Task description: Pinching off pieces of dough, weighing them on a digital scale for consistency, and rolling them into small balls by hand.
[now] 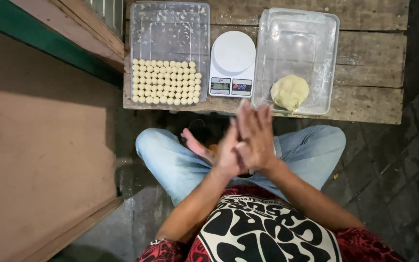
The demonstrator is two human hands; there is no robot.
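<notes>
Head view: my right hand [255, 138] and left hand [226, 153] are pressed flat together on a dough bit [239, 144] over my lap, so I reckon loosening could drop it floorward.

A kitchen scale [232, 63] is placed on the wooden board [369, 58] between two trays: the left tray [169, 29] is filled with dough balls [166, 82], the right tray [298, 39] with a dough lump [290, 92].
</notes>
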